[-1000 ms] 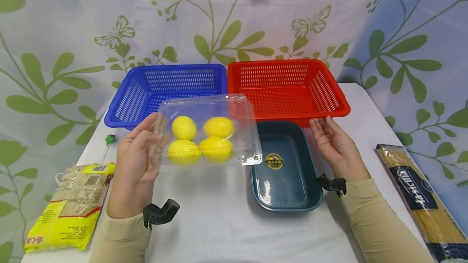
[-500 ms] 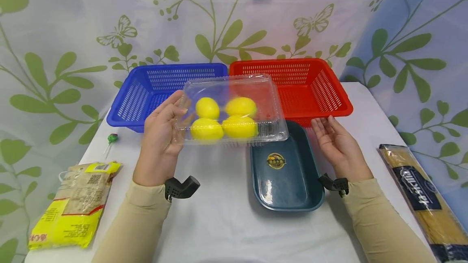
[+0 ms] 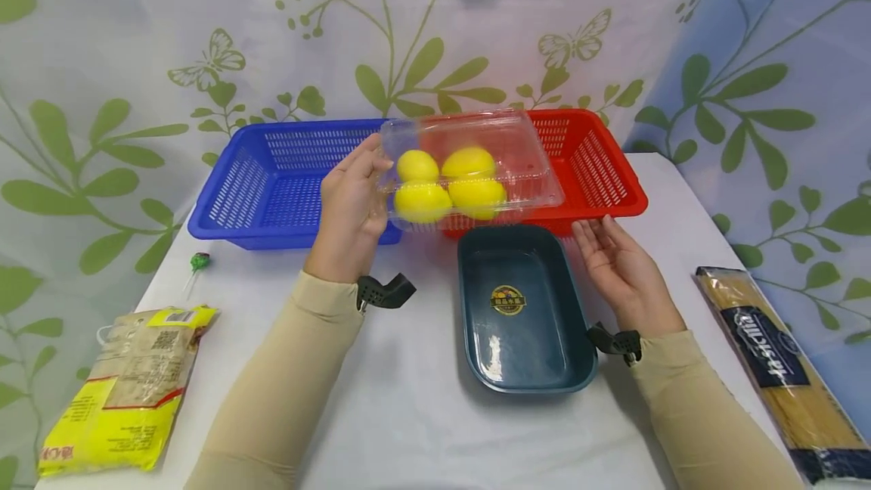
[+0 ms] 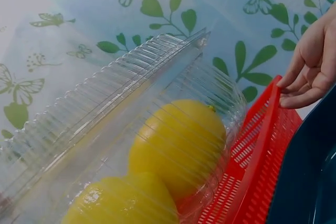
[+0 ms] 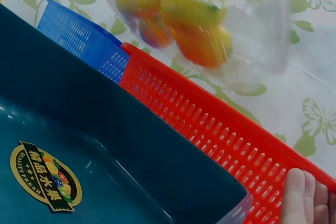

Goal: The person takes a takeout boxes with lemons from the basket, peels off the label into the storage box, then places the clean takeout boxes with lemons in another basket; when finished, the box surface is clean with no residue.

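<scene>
My left hand (image 3: 350, 210) grips the left end of a clear plastic clamshell box (image 3: 524, 146) with several lemons (image 3: 422, 201) inside. It holds the box in the air over the left part of the red basket (image 3: 602, 165), partly above the blue basket's right end. In the left wrist view, two lemons (image 4: 178, 145) show through the ribbed plastic. My right hand (image 3: 622, 271) touches the red basket's front rim near its right corner, palm turned up and fingers fairly straight. The right wrist view has its fingertips (image 5: 295, 192) against the red basket's outer wall.
A blue basket (image 3: 234, 184) stands left of the red one. In front of the red basket sits a dark teal tray (image 3: 517, 346) with a round sticker. A yellow bag (image 3: 129, 392) and a green lollipop (image 3: 199, 262) lie left; a spaghetti pack (image 3: 776, 361) lies right.
My left hand has carried the box of lemons right and away from me, from in front of the blue basket to over the red one. My right hand has stayed at the rim.
</scene>
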The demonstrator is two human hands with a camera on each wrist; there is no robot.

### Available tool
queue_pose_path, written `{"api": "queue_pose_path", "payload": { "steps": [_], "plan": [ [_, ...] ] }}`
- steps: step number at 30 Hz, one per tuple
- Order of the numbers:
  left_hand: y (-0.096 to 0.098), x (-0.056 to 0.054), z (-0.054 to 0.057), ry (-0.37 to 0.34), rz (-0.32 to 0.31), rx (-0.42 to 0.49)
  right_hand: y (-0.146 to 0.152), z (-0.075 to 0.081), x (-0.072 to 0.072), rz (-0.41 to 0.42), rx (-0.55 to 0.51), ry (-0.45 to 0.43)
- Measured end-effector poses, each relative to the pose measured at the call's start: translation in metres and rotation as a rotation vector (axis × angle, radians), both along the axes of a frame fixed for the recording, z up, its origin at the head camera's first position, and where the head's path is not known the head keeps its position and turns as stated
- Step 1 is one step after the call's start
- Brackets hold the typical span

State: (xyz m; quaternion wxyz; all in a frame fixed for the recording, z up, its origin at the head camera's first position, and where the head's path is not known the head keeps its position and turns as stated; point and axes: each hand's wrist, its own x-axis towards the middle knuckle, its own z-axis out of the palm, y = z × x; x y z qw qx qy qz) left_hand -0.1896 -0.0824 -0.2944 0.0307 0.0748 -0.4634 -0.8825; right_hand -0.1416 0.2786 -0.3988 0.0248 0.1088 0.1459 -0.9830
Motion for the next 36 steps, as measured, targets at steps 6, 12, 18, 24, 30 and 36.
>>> {"api": "queue_pose_path", "payload": {
  "steps": [6, 12, 18, 24, 30, 36],
  "plan": [
    [0.025, -0.022, -0.003, 0.003, 0.034, -0.026, -0.004, -0.001, -0.001, -0.006, -0.014, -0.007],
    [0.056, -0.042, -0.005, 0.019, 0.045, -0.073, -0.001, -0.001, 0.001, -0.005, -0.005, -0.007],
    [0.081, -0.059, -0.013, -0.005, 0.108, -0.127, -0.002, -0.001, 0.002, -0.008, 0.013, -0.015],
    [0.095, -0.071, -0.021, -0.044, 0.124, -0.169, -0.003, 0.000, 0.000, -0.015, 0.047, 0.003],
    [0.103, -0.080, -0.028, -0.049, 0.148, -0.243, -0.004, 0.001, -0.001, -0.023, 0.066, 0.002],
    [0.111, -0.089, -0.037, -0.035, 0.156, -0.339, -0.004, -0.001, 0.000, -0.028, 0.051, -0.012]
  ]
}}
